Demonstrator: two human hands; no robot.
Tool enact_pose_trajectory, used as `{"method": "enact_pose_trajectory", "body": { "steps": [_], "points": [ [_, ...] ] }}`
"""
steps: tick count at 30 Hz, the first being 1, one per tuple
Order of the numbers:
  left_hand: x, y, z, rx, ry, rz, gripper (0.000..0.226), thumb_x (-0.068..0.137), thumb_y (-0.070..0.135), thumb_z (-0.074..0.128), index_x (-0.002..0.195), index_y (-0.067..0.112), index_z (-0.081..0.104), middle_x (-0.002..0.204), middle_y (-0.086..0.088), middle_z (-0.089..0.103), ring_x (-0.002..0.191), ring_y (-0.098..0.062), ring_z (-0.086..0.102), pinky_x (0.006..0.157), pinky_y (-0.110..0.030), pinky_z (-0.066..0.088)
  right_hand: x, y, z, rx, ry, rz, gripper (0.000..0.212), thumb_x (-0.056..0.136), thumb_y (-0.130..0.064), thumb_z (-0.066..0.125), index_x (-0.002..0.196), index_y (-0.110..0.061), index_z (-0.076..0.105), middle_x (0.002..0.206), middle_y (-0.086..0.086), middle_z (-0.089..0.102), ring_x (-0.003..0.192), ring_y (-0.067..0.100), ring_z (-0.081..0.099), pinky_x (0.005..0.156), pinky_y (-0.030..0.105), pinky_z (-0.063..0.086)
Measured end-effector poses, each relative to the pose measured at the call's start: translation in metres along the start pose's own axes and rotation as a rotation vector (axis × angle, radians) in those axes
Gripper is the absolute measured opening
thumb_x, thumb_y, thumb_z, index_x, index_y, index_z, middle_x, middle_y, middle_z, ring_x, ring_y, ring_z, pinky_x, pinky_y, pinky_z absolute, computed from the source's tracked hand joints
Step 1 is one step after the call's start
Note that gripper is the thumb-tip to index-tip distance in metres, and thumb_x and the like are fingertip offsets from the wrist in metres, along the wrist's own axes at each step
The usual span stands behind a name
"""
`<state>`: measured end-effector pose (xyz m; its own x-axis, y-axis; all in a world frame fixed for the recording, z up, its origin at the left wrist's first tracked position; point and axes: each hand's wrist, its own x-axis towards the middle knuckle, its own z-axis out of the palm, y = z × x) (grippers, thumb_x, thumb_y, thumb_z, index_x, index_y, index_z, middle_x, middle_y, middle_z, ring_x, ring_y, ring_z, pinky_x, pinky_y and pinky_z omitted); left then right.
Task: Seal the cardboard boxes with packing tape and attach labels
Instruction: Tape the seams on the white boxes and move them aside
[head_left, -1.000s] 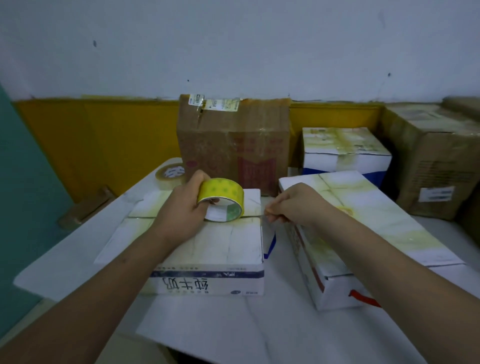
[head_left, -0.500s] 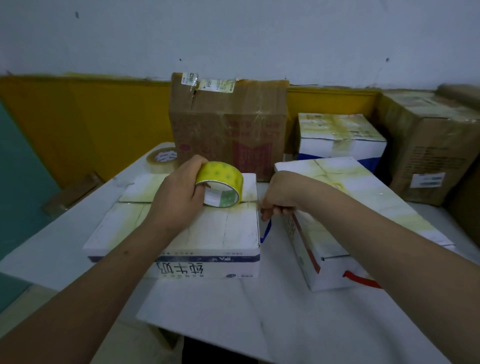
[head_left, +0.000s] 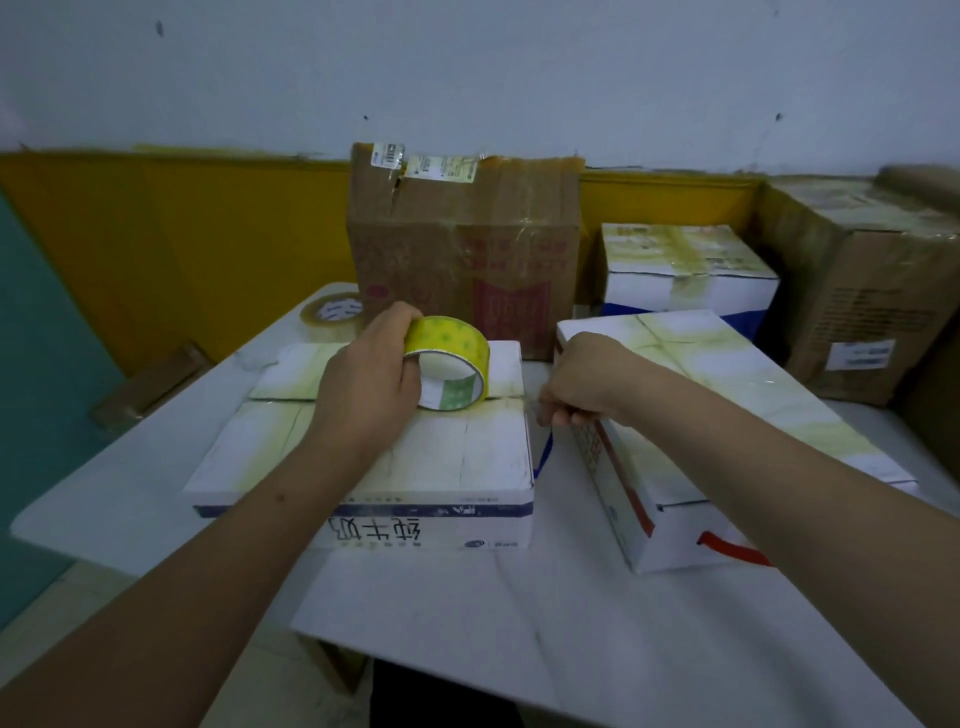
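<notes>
A flat white box (head_left: 457, 457) with a blue band and upside-down print lies in front of me on the white table (head_left: 519, 623). My left hand (head_left: 363, 384) grips a yellow-green tape roll (head_left: 449, 364) that stands on the box's top, over the seam between its flaps. My right hand (head_left: 582, 379) is at the box's right edge, its fingers pinching the clear free end of the tape (head_left: 535, 410). A blue strap (head_left: 545, 457) hangs down the box's right side.
A second white box (head_left: 727, 415) with red handle lies to the right. A clear tape roll (head_left: 332, 314) sits at the table's far left. A tall brown box (head_left: 467, 249) with labels, a white-blue box (head_left: 685, 270) and brown cartons (head_left: 862, 291) stand behind.
My view has shifted slightly. Both hands keep their hold; my right hand sits slightly lower at the box's right edge.
</notes>
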<state>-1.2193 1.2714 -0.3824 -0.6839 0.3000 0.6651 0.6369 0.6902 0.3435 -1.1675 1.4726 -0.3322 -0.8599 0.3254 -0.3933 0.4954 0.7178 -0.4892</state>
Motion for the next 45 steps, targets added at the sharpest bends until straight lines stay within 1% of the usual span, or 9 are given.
{"method": "enact_pose_trajectory", "body": {
  "steps": [3,7,13,25,31,34,38,42,45],
  "points": [
    [0.002,-0.003,0.003,-0.015,0.001,-0.047,0.026,0.091,0.004,0.049,0.115,0.015,0.052,0.097,-0.008,0.062,0.084,-0.032,0.059,0.066,-0.046,0.05,-0.001,0.003,-0.002,0.05,0.015,0.005,0.027,0.096,-0.015,0.063,0.072,-0.006,0.07,0.049,0.0,0.063,0.047,0.01,0.051,0.058,0.019,0.045],
    [0.0,-0.004,0.003,-0.04,0.057,-0.065,0.027,0.09,0.001,0.048,0.114,0.013,0.052,0.095,-0.008,0.06,0.084,-0.03,0.059,0.066,-0.045,0.049,0.002,0.005,-0.002,0.216,0.162,-0.074,0.024,0.099,-0.005,0.053,0.077,-0.001,0.063,0.053,0.005,0.068,0.034,0.01,0.055,0.036,0.017,0.043],
    [0.0,-0.003,0.003,-0.022,0.014,-0.011,0.031,0.087,0.002,0.048,0.116,0.01,0.055,0.101,-0.011,0.06,0.089,-0.031,0.057,0.071,-0.049,0.05,0.003,-0.003,0.006,-0.308,0.032,-0.065,0.034,0.093,-0.019,0.066,0.062,-0.01,0.057,0.039,-0.003,0.054,0.036,0.008,0.047,0.038,0.016,0.038],
    [0.0,-0.001,0.002,0.006,0.056,0.041,0.043,0.083,0.009,0.045,0.124,0.01,0.058,0.112,-0.015,0.064,0.095,-0.036,0.061,0.072,-0.052,0.054,0.012,0.003,0.017,-0.149,0.079,-0.14,0.031,0.093,-0.01,0.06,0.063,-0.008,0.056,0.032,-0.006,0.051,0.025,0.002,0.046,0.029,0.011,0.033],
    [0.0,-0.001,0.001,0.062,0.049,0.042,0.039,0.082,0.012,0.044,0.118,0.01,0.057,0.105,-0.013,0.063,0.086,-0.036,0.06,0.063,-0.049,0.051,0.003,0.01,0.038,-0.137,0.227,-0.176,0.024,0.092,-0.013,0.062,0.072,-0.015,0.049,0.068,0.002,0.044,0.071,0.016,0.056,0.07,0.027,0.049],
    [0.001,-0.002,0.001,0.043,0.041,0.01,0.031,0.089,0.007,0.048,0.119,0.009,0.056,0.106,-0.012,0.061,0.087,-0.033,0.058,0.066,-0.045,0.048,0.006,0.015,0.038,-0.135,0.301,-0.213,0.029,0.093,-0.01,0.059,0.068,-0.013,0.046,0.077,0.006,0.058,0.06,0.015,0.049,0.065,0.029,0.049],
    [0.002,-0.004,0.003,-0.003,0.023,-0.023,0.026,0.091,0.005,0.051,0.115,0.012,0.054,0.099,-0.006,0.058,0.084,-0.027,0.055,0.065,-0.038,0.041,0.006,0.023,0.028,-0.078,0.356,-0.301,0.014,0.091,-0.01,0.056,0.094,-0.002,0.067,0.086,0.013,0.07,0.069,0.023,0.068,0.06,0.03,0.057],
    [0.002,-0.006,0.004,-0.03,0.013,-0.03,0.021,0.091,0.006,0.051,0.111,0.013,0.053,0.094,-0.003,0.056,0.08,-0.024,0.053,0.063,-0.038,0.04,0.01,0.031,0.015,-0.126,0.43,-0.239,0.015,0.089,-0.008,0.064,0.098,-0.005,0.075,0.094,0.008,0.074,0.084,0.021,0.069,0.08,0.031,0.058],
    [0.003,-0.007,0.004,-0.036,0.011,-0.023,0.017,0.091,0.006,0.051,0.107,0.014,0.053,0.092,-0.003,0.056,0.078,-0.022,0.051,0.062,-0.037,0.038,0.009,0.035,0.01,-0.102,0.519,-0.25,0.02,0.092,-0.005,0.058,0.103,-0.002,0.075,0.095,0.012,0.073,0.082,0.023,0.069,0.074,0.029,0.056]
  ]
}}
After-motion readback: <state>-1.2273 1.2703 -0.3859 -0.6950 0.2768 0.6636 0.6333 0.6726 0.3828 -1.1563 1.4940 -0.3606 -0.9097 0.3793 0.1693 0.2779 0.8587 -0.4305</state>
